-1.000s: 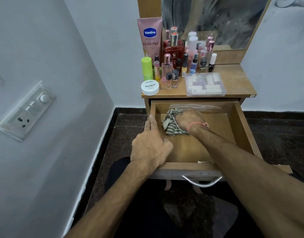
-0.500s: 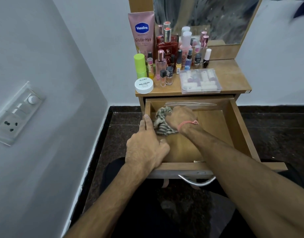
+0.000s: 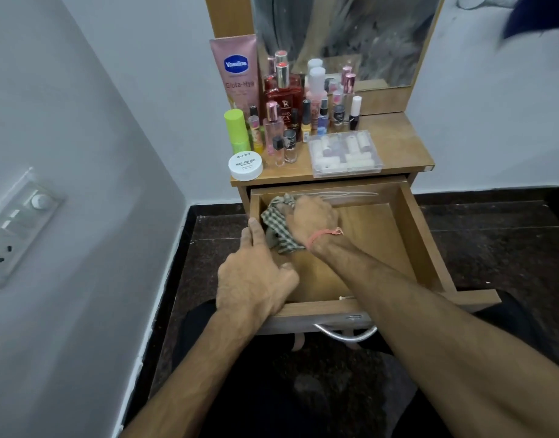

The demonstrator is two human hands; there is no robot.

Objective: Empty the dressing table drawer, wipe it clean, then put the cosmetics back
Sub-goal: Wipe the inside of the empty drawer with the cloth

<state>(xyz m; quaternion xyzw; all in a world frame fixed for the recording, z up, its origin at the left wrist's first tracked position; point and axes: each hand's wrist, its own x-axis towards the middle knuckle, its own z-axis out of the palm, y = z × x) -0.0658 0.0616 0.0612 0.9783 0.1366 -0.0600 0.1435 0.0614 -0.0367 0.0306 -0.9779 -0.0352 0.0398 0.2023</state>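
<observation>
The wooden drawer (image 3: 420,235) is pulled out, and only the cloth lies in it. My right hand (image 3: 313,221) grips a checked cloth (image 3: 276,222) against the drawer's back left corner. My left hand (image 3: 256,276) rests on the drawer's left wall, fingers curled over its edge. Cosmetics stand on the dressing table top (image 3: 398,143): a pink Vaseline tube (image 3: 237,74), a red perfume bottle (image 3: 284,93), a green bottle (image 3: 237,128), a white nail polish jar (image 3: 245,166), several small bottles and a clear plastic box (image 3: 344,153).
A mirror (image 3: 344,36) rises behind the table. A white wall with a switch board (image 3: 15,226) stands close on the left. The floor (image 3: 493,248) is dark stone. A metal handle (image 3: 347,333) hangs under the drawer front, near my lap.
My right hand has pushed the cloth a little toward the drawer's back left corner. My left hand has kept its hold on the left wall.
</observation>
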